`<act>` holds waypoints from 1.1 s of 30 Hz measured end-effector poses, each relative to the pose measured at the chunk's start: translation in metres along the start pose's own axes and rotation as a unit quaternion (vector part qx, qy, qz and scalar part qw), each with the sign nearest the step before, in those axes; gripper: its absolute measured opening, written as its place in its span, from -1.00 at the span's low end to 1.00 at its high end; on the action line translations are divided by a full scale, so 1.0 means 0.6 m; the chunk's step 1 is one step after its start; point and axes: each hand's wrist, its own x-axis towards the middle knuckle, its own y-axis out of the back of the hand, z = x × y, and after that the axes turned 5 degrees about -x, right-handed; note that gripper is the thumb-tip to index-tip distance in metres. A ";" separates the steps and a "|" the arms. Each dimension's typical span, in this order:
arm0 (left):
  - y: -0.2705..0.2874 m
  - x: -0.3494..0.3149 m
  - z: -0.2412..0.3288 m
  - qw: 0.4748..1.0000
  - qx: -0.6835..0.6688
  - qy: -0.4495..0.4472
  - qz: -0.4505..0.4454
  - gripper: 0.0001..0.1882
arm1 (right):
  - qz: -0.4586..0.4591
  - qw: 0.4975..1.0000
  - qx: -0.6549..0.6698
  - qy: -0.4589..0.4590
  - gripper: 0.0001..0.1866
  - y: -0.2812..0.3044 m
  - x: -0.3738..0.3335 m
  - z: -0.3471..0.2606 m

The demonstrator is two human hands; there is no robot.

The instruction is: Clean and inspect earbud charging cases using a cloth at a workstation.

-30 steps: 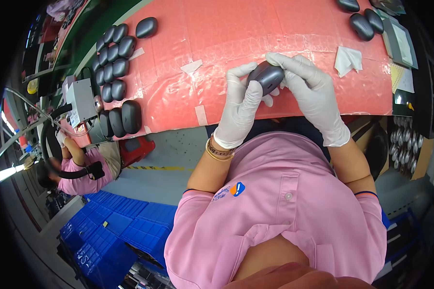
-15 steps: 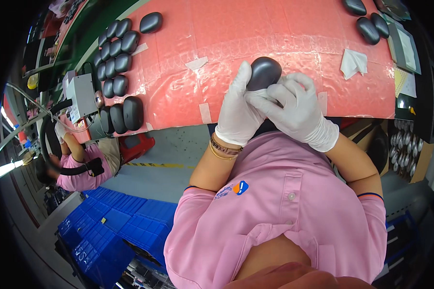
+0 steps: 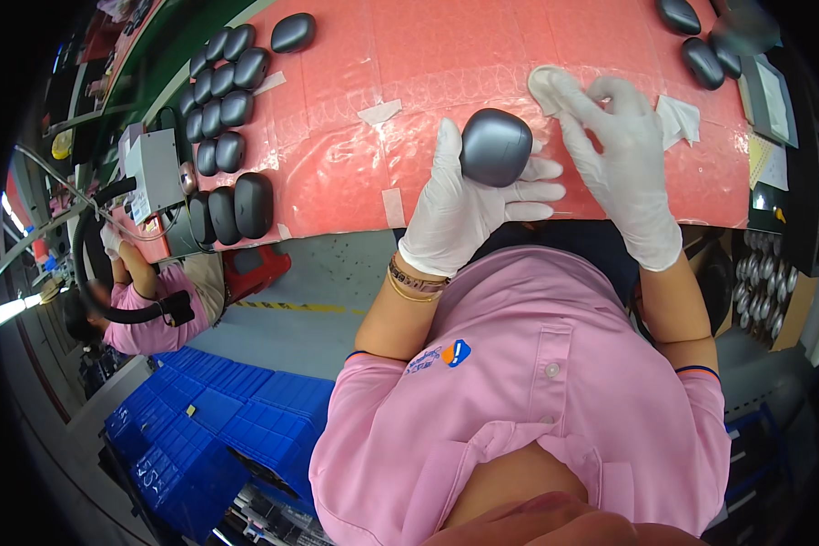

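A dark grey, smooth, rounded case, like an earbud case, rests in my gloved left hand. The thumb lies along its left side and the fingers stretch out beneath it to the right. My gloved right hand is apart from the case, over the table to its right. Its thumb and index finger pinch a small off-white cloth; the other fingers are bent.
Several similar dark cases stand in rows at the table's left, with more at far right. A crumpled white wipe lies on the pink-covered table. A co-worker sits at left, beyond blue bins.
My right hand has moved away from the case, to the right and farther out, and the off-white cloth now shows in its fingertips. The case's broad face has turned toward me.
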 end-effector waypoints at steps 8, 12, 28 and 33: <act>0.012 0.002 -0.006 0.997 0.027 -0.028 -0.064 -0.31 | -0.088 0.914 0.375 -0.123 -0.61 0.019 -0.014 -0.020; -0.005 -0.010 -0.019 0.929 0.321 -0.186 0.008 -0.44 | -0.142 0.825 0.499 -0.224 -0.59 0.019 -0.018 -0.032; 0.004 0.015 -0.024 0.807 0.512 -0.293 -0.007 -0.26 | -0.170 0.722 0.621 -0.255 -0.47 0.043 -0.018 -0.014; 0.003 0.023 0.080 0.717 0.603 -0.340 0.089 -0.44 | 0.001 0.866 0.434 -0.246 -0.48 0.098 -0.041 0.062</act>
